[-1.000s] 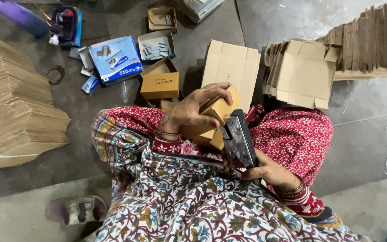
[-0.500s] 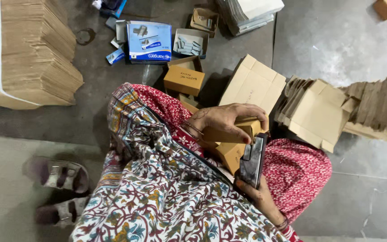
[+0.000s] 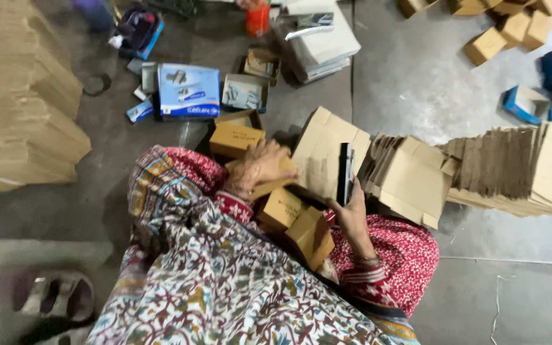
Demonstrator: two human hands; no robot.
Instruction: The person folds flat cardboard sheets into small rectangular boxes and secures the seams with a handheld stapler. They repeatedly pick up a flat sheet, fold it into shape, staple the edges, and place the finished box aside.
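Observation:
I sit on the floor with small brown cardboard boxes [image 3: 281, 207] in my lap. My left hand [image 3: 260, 167] grips the top of one small box [image 3: 268, 187] at my knee, fingers curled over its far edge. My right hand [image 3: 351, 214] holds a black stapler-like tool [image 3: 344, 172] upright, next to a flattened carton [image 3: 319, 153] lying just beyond my knees. Another folded box [image 3: 311, 237] rests against my right forearm.
A tall stack of flat cardboard [image 3: 20, 108] stands on the left, and a row of flattened cartons [image 3: 512, 169] on the right. Ahead lie a closed brown box [image 3: 236, 137], a blue box [image 3: 190, 89], an orange bottle [image 3: 257, 19] and folded boxes [image 3: 506, 29]. Sandals [image 3: 52, 294] sit bottom left.
The view has swung up and right. My right hand has raised the black tool from beside the box to upright over the flat carton. My left hand stays on the box.

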